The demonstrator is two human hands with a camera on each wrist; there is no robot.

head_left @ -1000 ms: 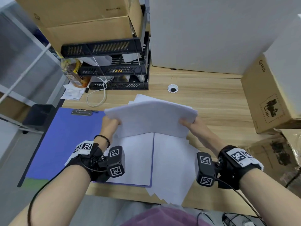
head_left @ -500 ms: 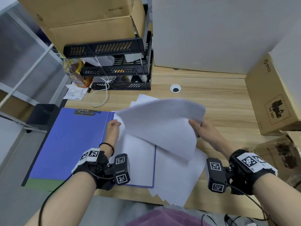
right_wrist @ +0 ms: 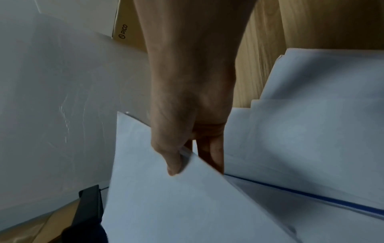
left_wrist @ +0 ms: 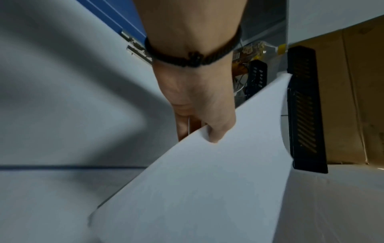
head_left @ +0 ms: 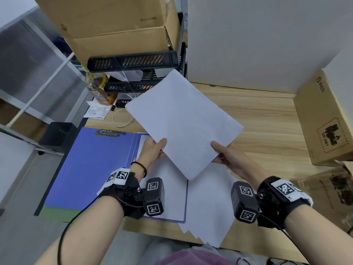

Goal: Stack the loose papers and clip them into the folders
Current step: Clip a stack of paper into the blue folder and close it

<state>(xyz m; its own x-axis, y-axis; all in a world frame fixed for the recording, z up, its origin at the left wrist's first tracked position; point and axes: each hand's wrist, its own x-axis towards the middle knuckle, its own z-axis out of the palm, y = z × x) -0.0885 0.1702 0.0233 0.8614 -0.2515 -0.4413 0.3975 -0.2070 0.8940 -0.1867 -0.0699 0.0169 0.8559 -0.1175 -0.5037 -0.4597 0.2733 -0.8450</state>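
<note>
Both hands, the left hand (head_left: 152,150) and the right hand (head_left: 228,158), pinch the near corner of the sheaf of papers (head_left: 183,119), held probably just above the open blue folder (head_left: 91,169), its long axis slanting away leftward.

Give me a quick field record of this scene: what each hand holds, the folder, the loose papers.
left hand: pinches the held sheets' near left edge
right hand: pinches their near right edge
held sheets: lifted off the desk, tilted
blue folder: open on desk, metal clip at far edge
loose papers: fanned at near desk edge
</note>
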